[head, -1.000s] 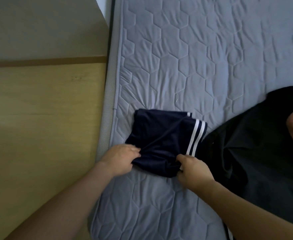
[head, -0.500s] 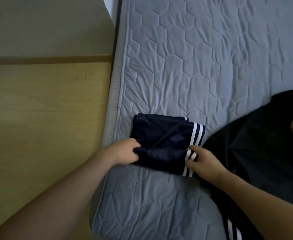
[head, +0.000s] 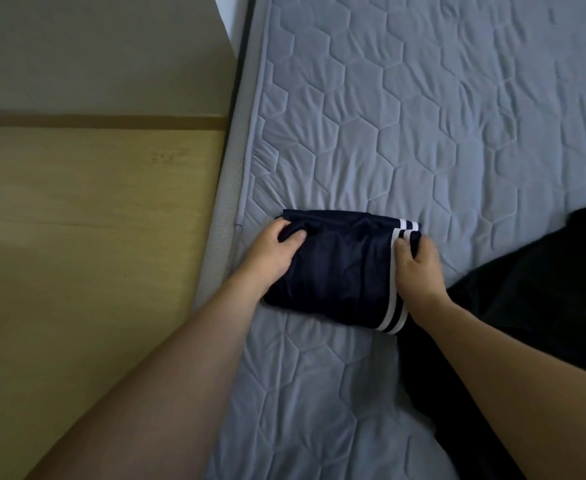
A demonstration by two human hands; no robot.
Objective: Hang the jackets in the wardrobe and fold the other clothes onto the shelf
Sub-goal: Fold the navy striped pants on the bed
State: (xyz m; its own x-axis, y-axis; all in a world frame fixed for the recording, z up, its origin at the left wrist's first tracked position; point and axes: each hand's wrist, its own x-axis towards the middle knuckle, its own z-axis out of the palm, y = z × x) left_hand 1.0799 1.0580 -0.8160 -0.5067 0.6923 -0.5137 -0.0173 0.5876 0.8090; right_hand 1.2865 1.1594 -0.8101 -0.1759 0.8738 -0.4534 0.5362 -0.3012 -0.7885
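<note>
Since a second ago the fold got finished off — both hands slid from the near edge of the bundle up to its two ends, and the striped edge that was flapped open is now tucked flat down the right side.

Head view, the only one I get: the navy shorts (head: pixel 340 268) sit as a compact folded rectangle on the grey quilted mattress (head: pixel 440 133), close to its left edge, white side stripes (head: pixel 393 282) running down the right end. Left hand (head: pixel 272 252) grips the far-left corner, thumb on top and fingers curled over the edge. Right hand (head: pixel 417 265) pinches the striped end, fingers hooked round it. So the two hands are apart, one clamped on each end, looking ready to lift.

Progress as I read it: this piece looks folded but it's not on any shelf yet — no wardrobe or shelf in my view at all. A big black garment (head: pixel 533 299) lies spread just right of the shorts, touching them at the near corner, not folded or hung. Can't tell if it's a jacket. Wooden floor (head: pixel 87 237) to the left.
</note>
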